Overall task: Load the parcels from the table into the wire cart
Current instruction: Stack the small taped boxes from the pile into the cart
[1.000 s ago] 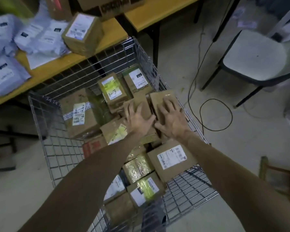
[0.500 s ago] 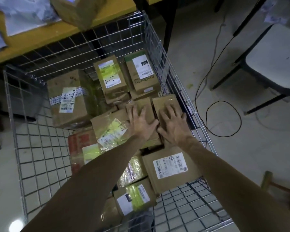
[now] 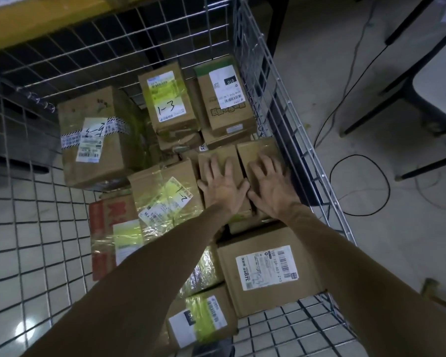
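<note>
The wire cart (image 3: 291,140) holds several cardboard parcels. Two plain brown boxes lie side by side against its right wall. My left hand (image 3: 223,185) lies flat with spread fingers on the left box (image 3: 218,154). Flat on the right box (image 3: 258,148) lies my right hand (image 3: 271,186). Around them sit a box marked "1-3" (image 3: 169,99), a box with a white label (image 3: 224,94), a large taped box (image 3: 95,135), a box in yellow tape (image 3: 168,199) and a labelled flat box (image 3: 268,269).
The yellow table edge (image 3: 23,24) runs along the cart's far side. A black cable (image 3: 358,186) loops on the floor to the right, near a chair (image 3: 422,99) with black legs. Tiled floor shows through the cart's wire bottom at left.
The view has dropped closer over the cart, so the table's parcels left the frame. Both hands stayed flat on the two brown boxes, which have sunk lower among the others.
</note>
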